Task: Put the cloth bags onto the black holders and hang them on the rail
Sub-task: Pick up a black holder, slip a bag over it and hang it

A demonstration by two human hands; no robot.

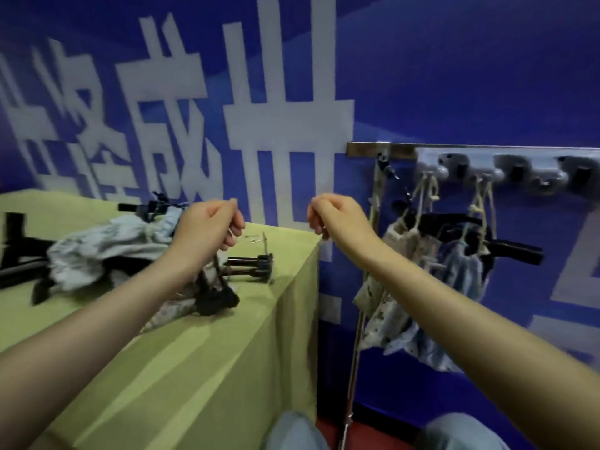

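Plenty is smeared here: the whole view is blurred, and the pile on the green table [201,368] runs together, so cloth and black plastic there are hard to separate. The left hand [207,227] hangs over the table's far right corner, fingers curled downward. A thin pale cord [250,239] seems to trail from those fingers toward a patterned bag [172,311] below, but whether the hand truly pinches it, I cannot tell. The right hand [337,217] sits just off the table's right edge, fingers also curled, and what it grips, if anything, is hidden behind the knuckles.

Counting now. Two bare forearms reach in. On the table I make out one pale blue cloth bag [107,245], crumpled at the far left side, the patterned one near the front of the pile, and black holders [250,266] among them; their number is unclear, and one at the table's left is cut off by the frame edge. Right of the table, on the blue wall [454,76], the rail [506,168] carries a row of pale knobs, running out of view. From it two hanging bags [422,287] dangle by knotted cream cords, one cream with small dark print, one blue floral, draped over black holders. A thin metal pole [355,352] stands just beside the table's right edge.
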